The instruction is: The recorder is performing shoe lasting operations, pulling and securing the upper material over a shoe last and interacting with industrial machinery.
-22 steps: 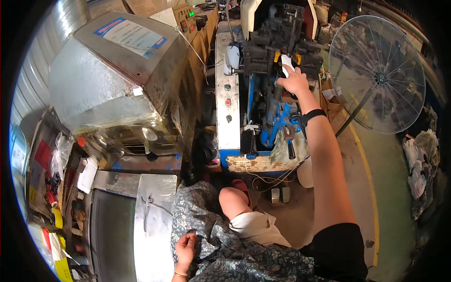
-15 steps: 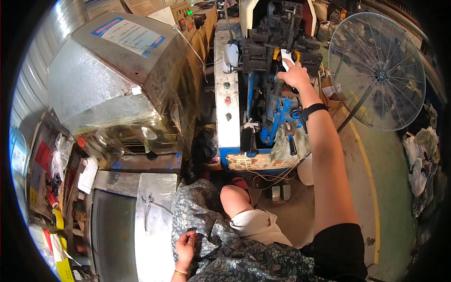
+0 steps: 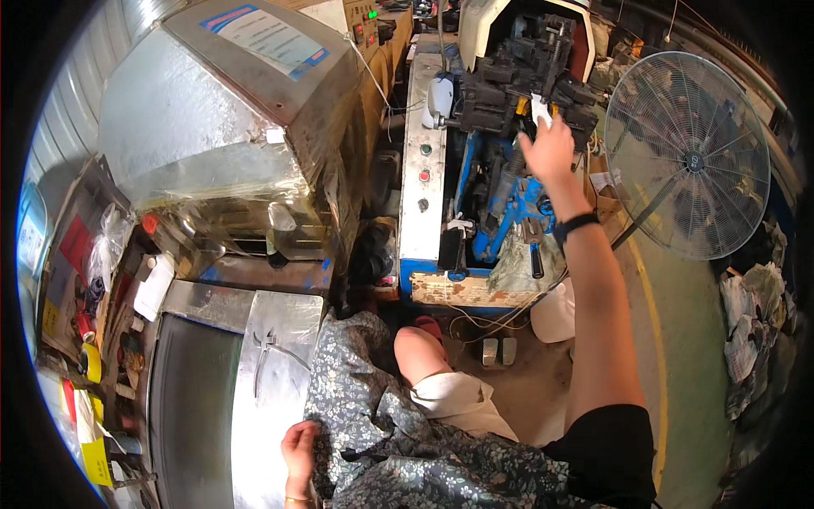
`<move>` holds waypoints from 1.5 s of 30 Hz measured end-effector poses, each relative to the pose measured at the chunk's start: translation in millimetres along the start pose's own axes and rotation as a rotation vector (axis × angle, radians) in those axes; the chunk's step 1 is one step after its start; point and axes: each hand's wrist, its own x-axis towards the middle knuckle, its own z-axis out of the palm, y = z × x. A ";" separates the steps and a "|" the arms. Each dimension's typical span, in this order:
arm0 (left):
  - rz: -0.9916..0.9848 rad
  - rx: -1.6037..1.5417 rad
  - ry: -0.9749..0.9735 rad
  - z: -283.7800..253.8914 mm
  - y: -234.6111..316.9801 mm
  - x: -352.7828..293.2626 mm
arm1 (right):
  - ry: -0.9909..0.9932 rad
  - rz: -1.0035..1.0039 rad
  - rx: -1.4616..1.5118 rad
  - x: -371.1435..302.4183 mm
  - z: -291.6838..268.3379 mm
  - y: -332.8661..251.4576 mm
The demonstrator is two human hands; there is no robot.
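My right hand [image 3: 553, 157] is stretched out to the dark clamp-like machine head [image 3: 509, 81], its thumb spread away from the fingers. Its fingertips are at a white piece [image 3: 540, 109] set between yellow parts; whether they press on it is unclear. Low in the picture, my left hand [image 3: 299, 450] hovers beside the floral cloth [image 3: 365, 382] over my lap, by the edge of a bright metal plate [image 3: 271, 382]. Its fingers are curled together, and anything inside them is hidden. Wire-like metal tongs [image 3: 270, 343] lie on that plate.
A white control panel [image 3: 424, 153] with buttons runs left of the blue machine frame [image 3: 500, 225]. A blue-handled tool [image 3: 535, 254] lies on a rag. A large fan [image 3: 694, 161] stands at right, a metal-hooded machine [image 3: 195, 102] at left. Foot pedals [image 3: 498, 351] are on the floor.
My right hand's thumb has spread out from the white piece. My left hand has moved left, off the floral cloth towards the metal plate. The whole view has shifted slightly.
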 end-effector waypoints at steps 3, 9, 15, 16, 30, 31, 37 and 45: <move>-0.075 0.476 0.332 -66.2 21.0 -27.9 | 0.098 -0.434 0.472 -79.1 -25.1 -59.5; 0.156 1.273 0.787 -241.8 -39.2 -127.9 | -0.560 -0.736 1.171 -337.1 -24.3 -183.9; -0.159 0.379 0.641 -202.5 30.4 -188.2 | -0.907 -0.473 1.329 -414.5 -33.4 -222.2; -0.216 0.224 0.611 -193.1 39.5 -196.5 | -0.919 -0.484 1.327 -414.1 -32.7 -223.5; -0.102 0.940 0.498 -200.2 20.1 -190.7 | -1.005 -0.509 1.402 -372.2 -66.8 -275.2; 0.052 0.783 0.485 -167.4 56.8 -177.8 | -1.036 -0.519 1.439 -362.5 -74.7 -288.3; 1.071 1.172 -0.523 -32.7 186.0 -87.0 | -1.050 -0.475 1.709 -308.7 -115.5 -371.1; -0.132 -0.419 -0.019 46.6 83.2 59.0 | -0.670 -0.527 1.586 -323.1 -130.8 -297.9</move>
